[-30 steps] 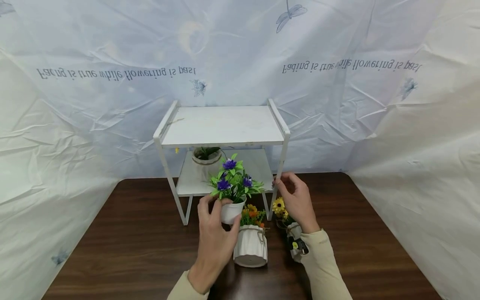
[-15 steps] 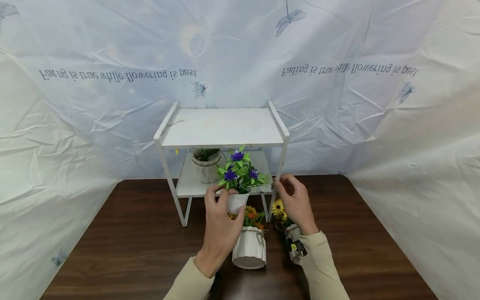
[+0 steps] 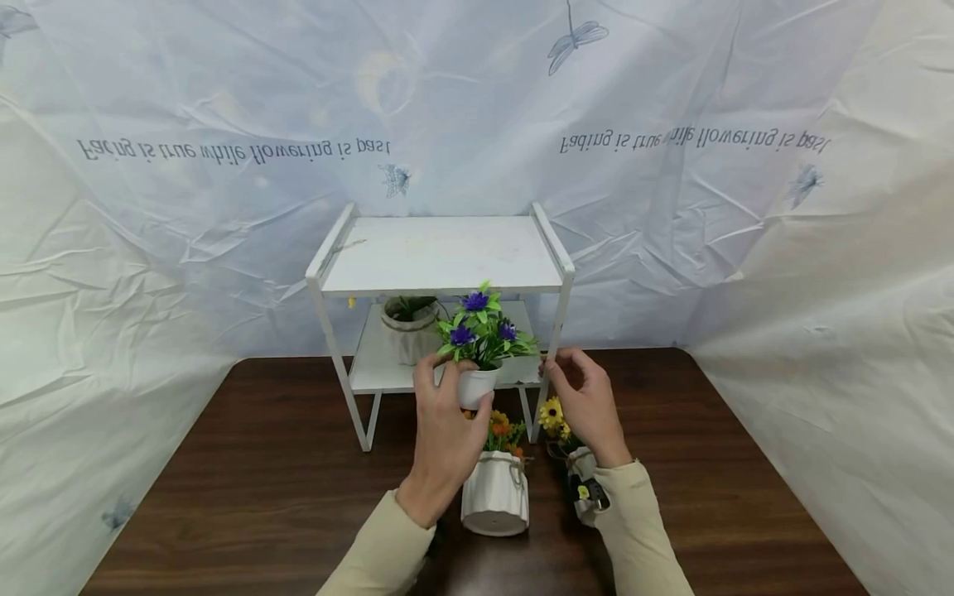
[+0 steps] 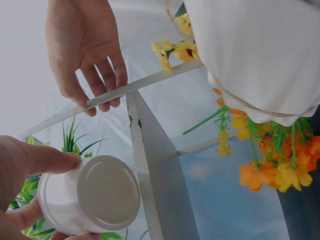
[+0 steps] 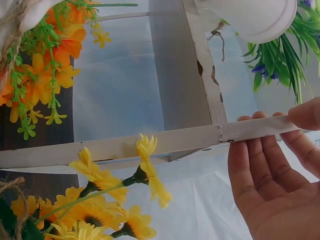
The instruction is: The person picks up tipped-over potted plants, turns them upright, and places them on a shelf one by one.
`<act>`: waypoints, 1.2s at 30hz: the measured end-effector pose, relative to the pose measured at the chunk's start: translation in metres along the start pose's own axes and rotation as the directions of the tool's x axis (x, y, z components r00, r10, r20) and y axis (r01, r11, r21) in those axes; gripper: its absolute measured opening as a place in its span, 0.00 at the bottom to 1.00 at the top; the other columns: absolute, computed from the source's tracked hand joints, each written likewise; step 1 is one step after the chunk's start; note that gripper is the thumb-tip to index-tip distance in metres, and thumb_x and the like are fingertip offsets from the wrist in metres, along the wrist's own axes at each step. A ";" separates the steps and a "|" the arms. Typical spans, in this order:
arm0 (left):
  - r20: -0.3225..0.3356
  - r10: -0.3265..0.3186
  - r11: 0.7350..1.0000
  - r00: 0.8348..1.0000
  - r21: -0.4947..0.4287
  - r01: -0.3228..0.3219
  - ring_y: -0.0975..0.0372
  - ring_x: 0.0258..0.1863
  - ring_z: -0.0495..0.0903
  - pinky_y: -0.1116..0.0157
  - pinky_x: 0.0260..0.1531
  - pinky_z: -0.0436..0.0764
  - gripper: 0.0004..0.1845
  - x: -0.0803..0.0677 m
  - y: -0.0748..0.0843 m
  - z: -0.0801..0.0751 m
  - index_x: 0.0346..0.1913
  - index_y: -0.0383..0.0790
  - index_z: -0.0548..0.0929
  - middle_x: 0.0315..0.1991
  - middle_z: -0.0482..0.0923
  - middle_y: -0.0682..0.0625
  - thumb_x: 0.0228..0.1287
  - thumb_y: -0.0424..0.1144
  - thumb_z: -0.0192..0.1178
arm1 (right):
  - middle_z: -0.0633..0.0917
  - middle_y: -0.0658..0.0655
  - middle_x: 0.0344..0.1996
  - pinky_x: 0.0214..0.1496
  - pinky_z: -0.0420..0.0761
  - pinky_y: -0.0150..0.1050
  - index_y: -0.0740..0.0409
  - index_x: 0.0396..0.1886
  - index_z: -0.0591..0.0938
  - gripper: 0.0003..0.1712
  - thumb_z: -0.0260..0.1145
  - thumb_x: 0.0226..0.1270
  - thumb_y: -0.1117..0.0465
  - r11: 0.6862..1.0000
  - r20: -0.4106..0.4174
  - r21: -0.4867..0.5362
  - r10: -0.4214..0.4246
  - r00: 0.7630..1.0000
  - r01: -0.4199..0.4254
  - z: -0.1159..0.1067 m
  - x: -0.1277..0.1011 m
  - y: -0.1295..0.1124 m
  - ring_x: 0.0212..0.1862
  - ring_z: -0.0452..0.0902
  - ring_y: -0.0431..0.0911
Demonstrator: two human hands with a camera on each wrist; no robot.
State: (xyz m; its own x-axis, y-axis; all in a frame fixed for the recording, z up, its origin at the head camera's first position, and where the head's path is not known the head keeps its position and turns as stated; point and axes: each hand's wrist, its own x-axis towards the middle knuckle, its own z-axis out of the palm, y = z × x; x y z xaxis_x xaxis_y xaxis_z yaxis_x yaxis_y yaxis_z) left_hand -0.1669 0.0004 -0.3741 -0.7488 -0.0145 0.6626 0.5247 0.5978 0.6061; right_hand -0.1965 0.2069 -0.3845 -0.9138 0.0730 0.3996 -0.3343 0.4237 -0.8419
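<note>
Your left hand (image 3: 445,430) is wrapped around the small white pot of purple flowers (image 3: 478,382), thumb and fingers curled on its sides, holding it up in the air right at the front edge of the lower shelf (image 3: 376,368) of the white two-tier rack (image 3: 440,252). In the left wrist view you can see the pot's round bottom facing the camera, so it's not sitting on anything.

Your right hand (image 3: 589,401) is pinching the rack's front right post (image 3: 553,356), fingertips on the frame.

There's a white pot with a green plant (image 3: 408,327) on the lower shelf at the back left. On the brown table (image 3: 224,463), a ribbed white pot with orange flowers (image 3: 495,492) stands just in front of the rack, and a pot with yellow flowers (image 3: 557,418) sits under your right wrist.
</note>
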 end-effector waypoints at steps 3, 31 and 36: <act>-0.005 -0.001 1.000 1.000 -0.003 0.001 0.43 0.64 0.69 0.49 0.54 0.81 0.18 0.003 0.001 0.003 0.51 0.37 0.80 0.62 0.65 0.34 0.60 0.31 0.73 | 0.87 0.57 0.42 0.38 0.78 0.40 0.58 0.51 0.84 0.14 0.61 0.79 0.54 1.000 0.001 0.003 -0.002 1.000 0.002 0.000 0.000 -0.001 0.38 0.78 0.45; -0.033 0.044 0.999 0.998 0.030 -0.043 0.45 0.55 0.69 0.48 0.53 0.79 0.17 0.035 -0.005 0.016 0.46 0.35 0.82 0.56 0.67 0.34 0.55 0.31 0.75 | 0.87 0.57 0.42 0.35 0.78 0.39 0.57 0.51 0.84 0.15 0.61 0.79 0.51 1.000 0.001 -0.005 0.022 1.000 -0.022 0.000 -0.002 -0.002 0.37 0.78 0.45; -0.025 0.037 0.999 0.999 0.039 -0.036 0.45 0.52 0.70 0.48 0.50 0.79 0.16 0.041 -0.006 0.018 0.45 0.35 0.82 0.53 0.69 0.34 0.56 0.31 0.75 | 0.87 0.57 0.42 0.35 0.78 0.39 0.57 0.50 0.84 0.14 0.61 0.79 0.52 1.000 0.002 0.006 0.020 1.000 -0.020 0.001 -0.003 -0.004 0.36 0.78 0.45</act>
State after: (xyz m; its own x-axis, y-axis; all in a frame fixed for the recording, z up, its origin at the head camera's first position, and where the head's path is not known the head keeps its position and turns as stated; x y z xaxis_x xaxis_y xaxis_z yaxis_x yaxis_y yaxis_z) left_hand -0.2079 0.0103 -0.3583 -0.7185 -0.0119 0.6954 0.5353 0.6289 0.5639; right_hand -0.1927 0.2045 -0.3830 -0.9209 0.0800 0.3816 -0.3169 0.4166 -0.8521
